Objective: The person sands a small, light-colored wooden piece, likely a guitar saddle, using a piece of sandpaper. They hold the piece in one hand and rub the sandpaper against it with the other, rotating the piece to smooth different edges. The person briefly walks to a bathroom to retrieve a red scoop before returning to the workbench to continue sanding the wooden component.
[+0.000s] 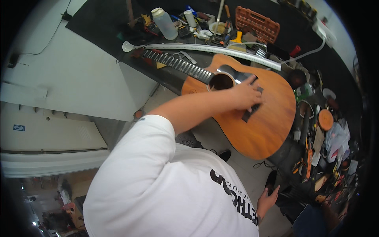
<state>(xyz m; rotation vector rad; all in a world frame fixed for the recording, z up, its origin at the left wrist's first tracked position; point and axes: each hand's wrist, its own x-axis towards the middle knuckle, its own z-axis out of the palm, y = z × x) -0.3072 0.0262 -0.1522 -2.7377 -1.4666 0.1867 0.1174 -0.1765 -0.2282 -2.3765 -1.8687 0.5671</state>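
The guitar (274,122) lies face up under the left hand (247,93), its body partly overhanging the near edge of the bench (100,31) and its neck (177,65) running off to that hand's left, with no strings to be made out; the left hand lies over the dark bridge (247,115), fingers loosely spread, though blur hides whether they grip anything; the right hand (267,202) hangs low, well apart from the guitar, fingers partly extended, and whether it holds something cannot be told; the step seems to be rubbing or checking around the bridge by touch; the next move probably calls for light pressure and a steadied guitar; beyond the left hand, a long white strip (205,48) runs along the guitar's far edge and could hinder turning it; farther off stand a bottle (166,25) and an orange tool case (256,24); to that hand's right, a round orange disc (325,119) and a plastic bag (337,142) add to the clutter
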